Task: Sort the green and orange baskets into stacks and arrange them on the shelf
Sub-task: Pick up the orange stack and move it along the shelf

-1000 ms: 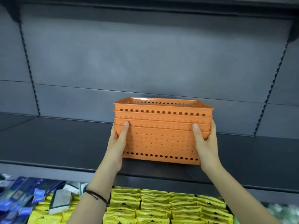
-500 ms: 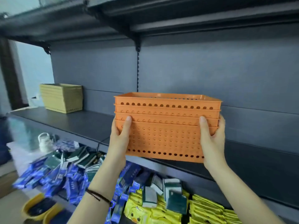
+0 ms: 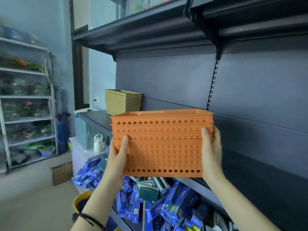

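Baskets are nested into one orange stack (image 3: 160,144), about four rims showing one above the other, and it is carried level in front of the dark shelf (image 3: 96,117), apparently clear of the board rather than resting on it. The left hand (image 3: 115,162) grips the stack's left end and the right hand (image 3: 211,154) its right end. Each thumb lies flat on the perforated front wall while the other fingers wrap round the ends out of sight. Gripping both ends low on the side walls probably keeps the nested baskets from slipping apart and holds the rims level for setting down.

The green stack (image 3: 123,101), a pale yellowish green, already stands at the far left end of the same shelf against the back panel, well apart from the orange one. That leaves open board between the two, so the orange stack likely belongs further right of it, each colour in its own pile.

Only a sliver of the top orange basket's inside shows, and nothing is visible in it. The green stack's interior is hidden from this angle. On the lower shelf, blue boxes (image 3: 175,202) lie heaped loosely with a few dark green packs among them. A dark band (image 3: 91,219) circles the left wrist.
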{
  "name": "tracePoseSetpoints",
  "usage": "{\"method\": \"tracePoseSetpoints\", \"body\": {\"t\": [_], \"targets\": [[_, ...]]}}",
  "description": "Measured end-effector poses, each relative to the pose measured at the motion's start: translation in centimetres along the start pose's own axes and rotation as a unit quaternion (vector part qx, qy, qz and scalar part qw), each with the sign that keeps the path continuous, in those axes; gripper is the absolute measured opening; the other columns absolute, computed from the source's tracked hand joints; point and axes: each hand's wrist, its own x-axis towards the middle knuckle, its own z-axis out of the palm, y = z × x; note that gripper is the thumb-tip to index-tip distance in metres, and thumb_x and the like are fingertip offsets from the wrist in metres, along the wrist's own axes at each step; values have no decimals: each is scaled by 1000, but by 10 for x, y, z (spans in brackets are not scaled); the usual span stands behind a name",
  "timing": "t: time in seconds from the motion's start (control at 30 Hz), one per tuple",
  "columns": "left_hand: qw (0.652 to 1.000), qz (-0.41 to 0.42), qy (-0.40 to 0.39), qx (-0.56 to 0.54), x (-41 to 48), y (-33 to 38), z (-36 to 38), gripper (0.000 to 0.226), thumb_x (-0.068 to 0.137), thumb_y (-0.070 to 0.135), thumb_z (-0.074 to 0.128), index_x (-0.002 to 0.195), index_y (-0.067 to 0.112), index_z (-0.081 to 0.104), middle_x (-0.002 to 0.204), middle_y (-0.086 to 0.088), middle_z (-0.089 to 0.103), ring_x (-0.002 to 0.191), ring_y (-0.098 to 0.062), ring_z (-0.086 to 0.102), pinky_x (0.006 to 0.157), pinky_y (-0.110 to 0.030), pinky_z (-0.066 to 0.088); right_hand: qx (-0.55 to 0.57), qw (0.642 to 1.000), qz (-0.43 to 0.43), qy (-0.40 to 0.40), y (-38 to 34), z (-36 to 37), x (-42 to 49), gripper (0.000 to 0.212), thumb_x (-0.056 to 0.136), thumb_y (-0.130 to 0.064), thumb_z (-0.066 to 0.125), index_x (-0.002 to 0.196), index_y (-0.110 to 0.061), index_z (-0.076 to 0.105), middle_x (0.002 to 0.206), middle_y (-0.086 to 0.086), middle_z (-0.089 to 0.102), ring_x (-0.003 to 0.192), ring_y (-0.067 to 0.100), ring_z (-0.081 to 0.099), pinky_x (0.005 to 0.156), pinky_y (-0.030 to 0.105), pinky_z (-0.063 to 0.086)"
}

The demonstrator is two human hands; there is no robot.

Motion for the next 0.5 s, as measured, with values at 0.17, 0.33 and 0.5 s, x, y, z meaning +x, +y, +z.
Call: {"method": "tracePoseSetpoints", "body": {"t": [0.17, 0.33, 0.5], "targets": [[1000, 26, 5, 9, 85, -5, -30, 65, 74, 69, 54, 131, 39, 46, 123, 16, 59, 107, -6, 55, 82, -37, 45, 35, 999, 21, 15, 42, 72, 34, 40, 79, -66, 51, 117, -54, 51, 117, -9, 67, 107, 14, 65, 94, 52, 51], [999, 18, -8, 29, 173, -4, -48, 50, 86, 60, 53, 132, 43, 44, 121, 19, 58, 104, -2, 53, 80, -37, 44, 58, 996, 37, 55, 81, 139, 71, 30, 82, -60, 51, 112, -59, 51, 116, -10, 67, 106, 13, 65, 93, 52, 51], [999, 13, -22, 45, 241, -5, -61, 53, 84, 63, 52, 133, 44, 42, 124, 16, 57, 111, -11, 54, 83, -39, 49, 61, 995, 46, 70, 107, 189, 104, 41, 79, -60, 51, 119, -50, 51, 115, -7, 68, 104, 16, 66, 92, 52, 52]]}}
